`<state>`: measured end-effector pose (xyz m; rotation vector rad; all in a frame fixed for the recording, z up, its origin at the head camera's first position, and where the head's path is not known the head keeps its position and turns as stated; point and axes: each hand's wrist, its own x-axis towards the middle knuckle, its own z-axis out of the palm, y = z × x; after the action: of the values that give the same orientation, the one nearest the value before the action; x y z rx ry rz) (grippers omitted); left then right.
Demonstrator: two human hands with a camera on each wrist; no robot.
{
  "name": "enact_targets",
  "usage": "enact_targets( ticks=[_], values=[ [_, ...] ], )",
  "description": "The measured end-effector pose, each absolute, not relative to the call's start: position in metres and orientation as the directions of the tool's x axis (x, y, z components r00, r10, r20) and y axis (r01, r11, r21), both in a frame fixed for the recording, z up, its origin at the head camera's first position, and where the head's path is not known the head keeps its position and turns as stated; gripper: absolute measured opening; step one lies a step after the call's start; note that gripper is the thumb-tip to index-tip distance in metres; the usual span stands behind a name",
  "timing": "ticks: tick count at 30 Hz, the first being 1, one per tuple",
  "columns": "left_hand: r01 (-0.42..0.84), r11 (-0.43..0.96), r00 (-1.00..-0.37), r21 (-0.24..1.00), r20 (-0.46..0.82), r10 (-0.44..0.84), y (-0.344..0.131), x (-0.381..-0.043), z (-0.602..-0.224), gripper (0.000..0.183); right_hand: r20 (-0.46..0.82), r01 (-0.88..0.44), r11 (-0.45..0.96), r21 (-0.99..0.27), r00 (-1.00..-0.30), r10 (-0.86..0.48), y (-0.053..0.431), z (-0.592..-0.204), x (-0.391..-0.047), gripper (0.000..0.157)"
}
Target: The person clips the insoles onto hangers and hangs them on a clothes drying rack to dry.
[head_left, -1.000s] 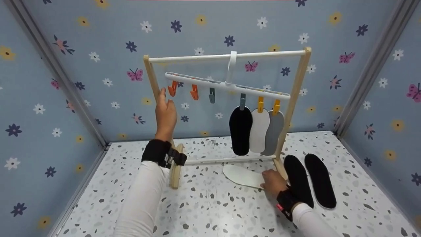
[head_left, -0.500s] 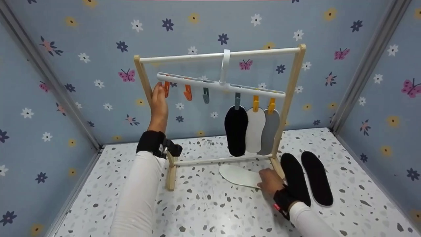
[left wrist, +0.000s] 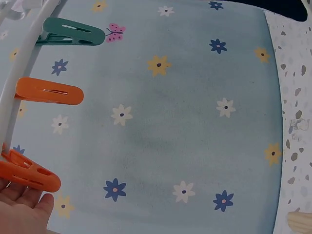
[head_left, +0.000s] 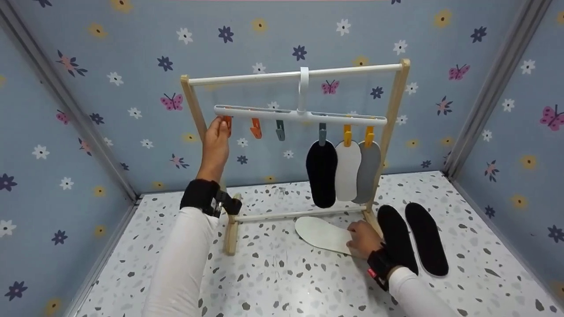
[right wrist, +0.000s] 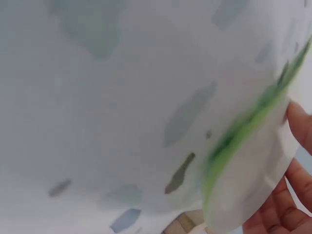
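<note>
My left hand (head_left: 215,143) is raised at the left end of the white clip hanger (head_left: 264,112), its fingers at the outermost orange clip (left wrist: 31,176). In the left wrist view the fingertips lie against this clip, with the thumb (left wrist: 46,202) close below it. Low on the right, my right hand (head_left: 365,239) grips one end of a pale insole (head_left: 324,235) near the floor, thumb on one side and fingers on the other. The right wrist view shows its green edge (right wrist: 234,141). Black (head_left: 321,174), white (head_left: 348,171) and grey insoles (head_left: 368,171) hang from the hanger's right half.
The hanger hooks over the top rail (head_left: 246,78) of a wooden-sided rack. A second orange clip (head_left: 256,128) and a dark green clip (head_left: 280,130) hang without insoles. Two black insoles (head_left: 396,237) lie on the speckled floor (head_left: 282,281) at right. Patterned walls surround the rack.
My left hand has moved up to the outermost orange clip, and the hanger's left end has dropped, leaving it more level. The right hand keeps its grip on the pale insole.
</note>
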<state>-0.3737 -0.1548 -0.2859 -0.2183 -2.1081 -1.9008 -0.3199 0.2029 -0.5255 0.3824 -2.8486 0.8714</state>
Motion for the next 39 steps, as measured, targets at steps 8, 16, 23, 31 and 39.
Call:
enact_targets(
  ticks=[8, 16, 23, 31, 39],
  values=[
    [0.282, 0.185, -0.951, 0.941, 0.299, -0.073, -0.160, -0.378, -0.296, 0.046, 0.251, -0.330, 0.743, -0.582, -0.942, -0.221, 0.208, -0.516, -0.317, 0.015],
    [0.242, 0.187, -0.966, 0.952, 0.255, -0.047, -0.166, -0.376, -0.298, 0.045, 0.260, -0.386, 0.693, -0.609, -0.923, -0.285, 0.200, -0.510, -0.307, 0.010],
    [0.210, 0.170, -0.976, 0.963, 0.218, -0.025, -0.167, -0.369, -0.298, 0.041, 0.259, -0.425, 0.586, -0.690, -0.901, -0.348, 0.180, -0.507, -0.295, 0.009],
    [0.234, 0.163, -0.970, 0.959, 0.242, -0.035, -0.169, -0.370, -0.304, 0.040, 0.180, -0.336, 0.357, -0.872, -0.896, -0.405, 0.145, -0.504, -0.284, 0.012],
    [0.277, 0.122, -0.960, 0.953, 0.281, -0.020, -0.169, -0.366, -0.304, 0.038, 0.193, -0.311, 0.209, -0.927, -0.874, -0.445, 0.113, -0.503, -0.278, 0.019]
  ],
)
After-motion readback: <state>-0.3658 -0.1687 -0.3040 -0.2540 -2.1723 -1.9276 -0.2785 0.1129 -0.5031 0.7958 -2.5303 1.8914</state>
